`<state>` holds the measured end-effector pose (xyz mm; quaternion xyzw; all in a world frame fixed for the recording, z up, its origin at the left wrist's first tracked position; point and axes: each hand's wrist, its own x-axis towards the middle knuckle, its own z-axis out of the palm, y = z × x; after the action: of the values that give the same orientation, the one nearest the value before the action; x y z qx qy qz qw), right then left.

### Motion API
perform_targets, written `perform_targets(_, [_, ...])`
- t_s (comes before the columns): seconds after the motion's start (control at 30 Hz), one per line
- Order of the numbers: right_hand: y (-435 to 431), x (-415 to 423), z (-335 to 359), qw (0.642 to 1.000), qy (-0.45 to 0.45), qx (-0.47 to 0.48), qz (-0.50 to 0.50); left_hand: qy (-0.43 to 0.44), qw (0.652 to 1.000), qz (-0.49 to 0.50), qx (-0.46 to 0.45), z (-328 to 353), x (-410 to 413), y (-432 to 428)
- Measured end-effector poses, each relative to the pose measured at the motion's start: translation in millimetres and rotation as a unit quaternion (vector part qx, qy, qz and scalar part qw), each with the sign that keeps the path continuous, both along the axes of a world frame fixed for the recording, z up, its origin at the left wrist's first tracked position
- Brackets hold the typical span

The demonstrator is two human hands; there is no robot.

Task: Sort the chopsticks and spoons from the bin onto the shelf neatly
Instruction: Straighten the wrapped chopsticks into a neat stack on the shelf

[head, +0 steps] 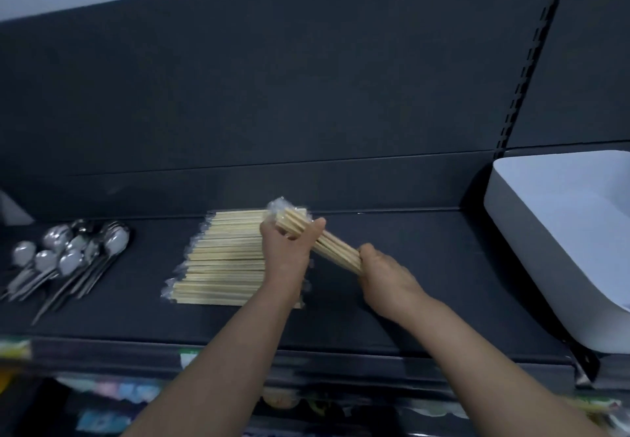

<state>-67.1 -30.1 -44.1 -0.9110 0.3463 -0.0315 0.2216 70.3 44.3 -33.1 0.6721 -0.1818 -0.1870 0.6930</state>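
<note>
A bundle of wrapped wooden chopsticks (332, 244) is held above the dark shelf (426, 283), tilted down to the right. My left hand (289, 249) grips its upper end, where clear wrapping sticks out. My right hand (385, 276) grips its lower end. Beneath my left hand lies a flat stack of wrapped chopsticks (221, 259) in neat rows on the shelf. Several metal spoons (64, 259) lie in a loose pile at the shelf's left. The white bin (531, 232) stands at the right; its inside is mostly out of view.
The shelf's dark back panel (272, 102) rises behind the stack. A slotted upright (531, 58) divides the shelving at the right. Blurred coloured goods (112, 399) sit on the lower shelf below the front edge. A pale object (10, 208) is at the far left.
</note>
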Motion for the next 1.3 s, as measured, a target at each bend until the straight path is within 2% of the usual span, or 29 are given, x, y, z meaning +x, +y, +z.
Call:
perform_targets(0.1, [29.4, 30.6, 6.8, 0.997, 0.065, -0.021, 0.027, 0.049, 0.995, 0.083, 0.023, -8.7, 36.5, 47.0])
perform_targets(0.17, [52.9, 51.8, 9.2, 0.994, 0.096, -0.033, 0.05, 0.047, 0.993, 0.097, 0.047, -10.6, 60.3, 80.2])
perform_targets(0.33, [100.9, 89.8, 11.0, 0.988, 0.118, -0.061, 0.084, -0.049, 0.983, -0.043, 0.172, -14.5, 111.6, 153.7])
perform_targets(0.47, [129.5, 115.3, 0.4, 0.981, 0.133, -0.091, 0.104, -0.145, 0.947, -0.094, 0.272, -27.9, 144.5, 194.5])
perform_targets(0.6, [145.8, 130.5, -14.5, 0.983, 0.127, -0.107, 0.083, -0.23, 0.911, -0.139, 0.314, -43.1, 165.4, 211.3])
perform_targets(0.7, [147.1, 133.9, -17.3, 0.986, 0.093, -0.129, 0.048, -0.297, 0.87, -0.153, 0.361, -48.7, 173.5, 212.8])
perform_targets(0.8, [146.6, 131.5, -13.3, 0.991, 0.087, -0.101, 0.021, -0.363, 0.827, -0.161, 0.398, -46.3, 174.4, 211.2])
perform_targets(0.93, [150.3, 120.9, -17.5, 0.997, 0.046, -0.06, -0.007, -0.407, 0.795, -0.231, 0.386, -47.3, 168.3, 207.6])
perform_targets(1.0, [152.4, 117.6, -19.6, 0.998, 0.028, -0.053, -0.015, -0.422, 0.797, -0.25, 0.352, -50.4, 166.3, 206.3])
perform_targets(1.07, [153.0, 116.2, -19.5, 0.998, 0.019, -0.056, -0.023, -0.429, 0.802, -0.256, 0.327, -53.3, 165.7, 206.0])
perform_targets(1.2, [156.4, 114.3, -20.5, 0.995, 0.031, -0.093, -0.031, -0.489, 0.768, -0.244, 0.334, -57.7, 164.1, 206.4])
perform_targets(1.3, [159.5, 111.9, -23.9, 0.992, 0.036, -0.112, -0.045, -0.489, 0.782, -0.221, 0.318, -58.5, 163.6, 205.0])
